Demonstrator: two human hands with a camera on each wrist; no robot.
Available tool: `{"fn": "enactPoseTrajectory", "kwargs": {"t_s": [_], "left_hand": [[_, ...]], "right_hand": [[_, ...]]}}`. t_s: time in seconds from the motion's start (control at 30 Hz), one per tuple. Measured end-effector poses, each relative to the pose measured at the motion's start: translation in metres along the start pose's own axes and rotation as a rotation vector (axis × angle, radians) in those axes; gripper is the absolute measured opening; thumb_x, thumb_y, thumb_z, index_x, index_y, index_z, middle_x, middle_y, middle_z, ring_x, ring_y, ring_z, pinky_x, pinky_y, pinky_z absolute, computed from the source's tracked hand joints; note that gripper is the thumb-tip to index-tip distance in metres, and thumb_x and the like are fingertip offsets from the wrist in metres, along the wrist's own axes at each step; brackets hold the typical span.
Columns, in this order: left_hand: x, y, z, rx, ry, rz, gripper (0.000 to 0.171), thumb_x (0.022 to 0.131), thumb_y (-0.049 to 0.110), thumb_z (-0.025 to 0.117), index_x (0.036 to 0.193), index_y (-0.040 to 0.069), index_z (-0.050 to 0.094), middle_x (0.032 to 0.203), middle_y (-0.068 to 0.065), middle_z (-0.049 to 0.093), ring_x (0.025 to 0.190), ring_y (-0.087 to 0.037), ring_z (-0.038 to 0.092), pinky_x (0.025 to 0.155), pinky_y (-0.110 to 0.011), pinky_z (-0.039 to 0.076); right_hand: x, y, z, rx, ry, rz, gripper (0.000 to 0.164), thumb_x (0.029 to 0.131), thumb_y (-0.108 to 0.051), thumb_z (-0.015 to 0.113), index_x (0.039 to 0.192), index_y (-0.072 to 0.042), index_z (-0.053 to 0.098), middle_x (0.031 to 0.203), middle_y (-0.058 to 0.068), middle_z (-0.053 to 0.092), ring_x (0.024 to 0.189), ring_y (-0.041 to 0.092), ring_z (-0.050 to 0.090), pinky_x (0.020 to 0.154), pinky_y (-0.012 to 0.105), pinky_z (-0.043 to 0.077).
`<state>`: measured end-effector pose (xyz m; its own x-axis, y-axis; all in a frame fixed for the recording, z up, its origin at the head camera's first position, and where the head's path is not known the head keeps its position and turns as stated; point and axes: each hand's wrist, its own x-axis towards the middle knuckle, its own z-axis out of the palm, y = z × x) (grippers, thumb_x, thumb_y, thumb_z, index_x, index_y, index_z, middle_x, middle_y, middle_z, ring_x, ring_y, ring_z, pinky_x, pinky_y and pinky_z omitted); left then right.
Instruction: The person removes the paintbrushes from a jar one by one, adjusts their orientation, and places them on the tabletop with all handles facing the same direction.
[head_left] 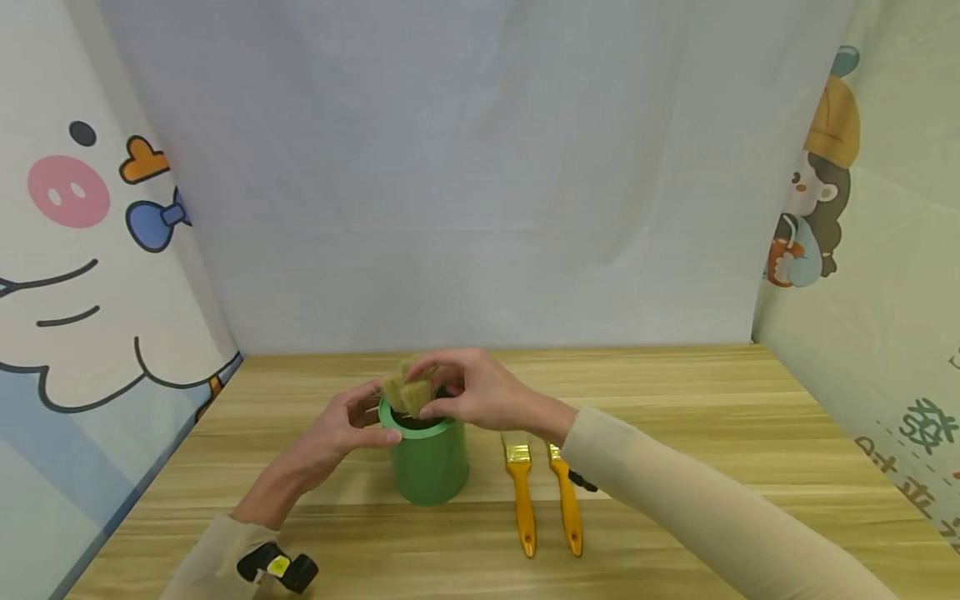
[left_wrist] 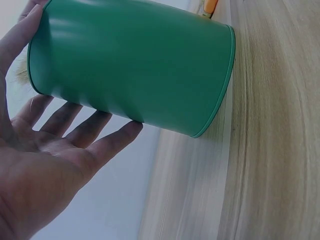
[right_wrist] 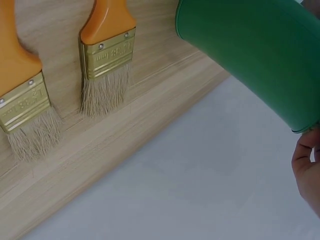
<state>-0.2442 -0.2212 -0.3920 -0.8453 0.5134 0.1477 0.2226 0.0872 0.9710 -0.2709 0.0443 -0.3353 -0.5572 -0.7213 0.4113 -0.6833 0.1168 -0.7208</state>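
Observation:
A green cylindrical holder [head_left: 430,468] stands upright on the table, with the pale bristles of paintbrushes [head_left: 415,398] showing above its rim. My left hand [head_left: 339,435] holds the holder from the left, thumb near the rim. In the left wrist view its fingertips [left_wrist: 131,129] lie along the green wall. At the mouth of the holder, my right hand [head_left: 487,392] pinches bristles between thumb and fingers. Handles inside the holder are hidden. Two orange-handled paintbrushes [head_left: 523,504] [right_wrist: 107,52] lie on the wood right of the holder, partly under the right forearm.
The wooden table [head_left: 675,392] ends at a pale grey cloth backdrop [head_left: 465,208]. Printed cartoon panels [head_left: 67,292] close off the left and right sides. Black wrist cameras [head_left: 277,567] sit on the sleeves.

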Motion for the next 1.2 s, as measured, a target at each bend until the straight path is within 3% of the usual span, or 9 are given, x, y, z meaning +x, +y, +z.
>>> {"fn": "enactPoseTrajectory", "kwargs": {"t_s": [0.1, 0.3, 0.53, 0.83, 1.1, 1.2], "left_hand": [[0.0, 0.0, 0.0, 0.003, 0.0, 0.003, 0.074, 0.096, 0.012, 0.074, 0.162, 0.009, 0.041, 0.154, -0.019, 0.051, 0.141, -0.047, 0.047, 0.101, -0.051, 0.052], [0.0, 0.0, 0.0, 0.001, -0.001, 0.009, 0.075, 0.096, 0.013, 0.075, 0.163, 0.009, 0.041, 0.154, -0.019, 0.051, 0.141, -0.046, 0.047, 0.101, -0.052, 0.052], [0.0, 0.0, 0.0, 0.013, 0.0, 0.01, 0.076, 0.096, 0.016, 0.075, 0.163, 0.009, 0.039, 0.154, -0.021, 0.05, 0.139, -0.048, 0.048, 0.101, -0.053, 0.052], [-0.001, 0.0, 0.0, 0.016, 0.009, 0.001, 0.078, 0.096, 0.015, 0.076, 0.164, 0.01, 0.039, 0.156, -0.019, 0.049, 0.142, -0.048, 0.045, 0.103, -0.054, 0.051], [-0.001, 0.0, 0.0, 0.018, 0.01, 0.006, 0.079, 0.096, 0.017, 0.075, 0.164, 0.006, 0.036, 0.155, -0.022, 0.049, 0.142, -0.05, 0.045, 0.104, -0.054, 0.05], [-0.001, 0.0, 0.0, 0.019, 0.012, 0.003, 0.08, 0.096, 0.016, 0.076, 0.164, 0.006, 0.036, 0.156, -0.023, 0.048, 0.142, -0.049, 0.045, 0.104, -0.053, 0.05]], "right_hand": [[0.001, -0.002, -0.001, -0.003, 0.01, 0.007, 0.036, 0.092, 0.001, 0.081, 0.126, -0.005, 0.072, 0.097, -0.002, 0.075, 0.067, 0.01, 0.056, 0.063, 0.026, 0.039], [0.002, -0.01, -0.006, 0.004, 0.034, 0.02, 0.034, 0.093, -0.001, 0.081, 0.125, -0.006, 0.073, 0.086, -0.004, 0.075, 0.054, 0.01, 0.039, 0.058, 0.026, 0.036], [0.006, -0.019, -0.013, 0.005, 0.077, -0.035, 0.031, 0.092, 0.0, 0.08, 0.123, -0.004, 0.074, 0.081, -0.003, 0.075, 0.052, 0.011, 0.036, 0.056, 0.027, 0.034], [0.012, -0.03, -0.029, 0.037, 0.142, -0.085, 0.032, 0.091, 0.002, 0.081, 0.122, 0.001, 0.074, 0.084, -0.001, 0.077, 0.051, 0.015, 0.041, 0.055, 0.028, 0.034], [0.016, -0.039, -0.044, 0.051, 0.197, -0.044, 0.034, 0.091, 0.001, 0.081, 0.124, 0.001, 0.074, 0.085, 0.003, 0.077, 0.06, 0.025, 0.058, 0.057, 0.029, 0.04], [0.018, -0.044, -0.05, 0.039, 0.203, -0.046, 0.034, 0.091, 0.001, 0.081, 0.125, 0.001, 0.075, 0.084, 0.003, 0.077, 0.058, 0.026, 0.057, 0.055, 0.028, 0.04]]}}
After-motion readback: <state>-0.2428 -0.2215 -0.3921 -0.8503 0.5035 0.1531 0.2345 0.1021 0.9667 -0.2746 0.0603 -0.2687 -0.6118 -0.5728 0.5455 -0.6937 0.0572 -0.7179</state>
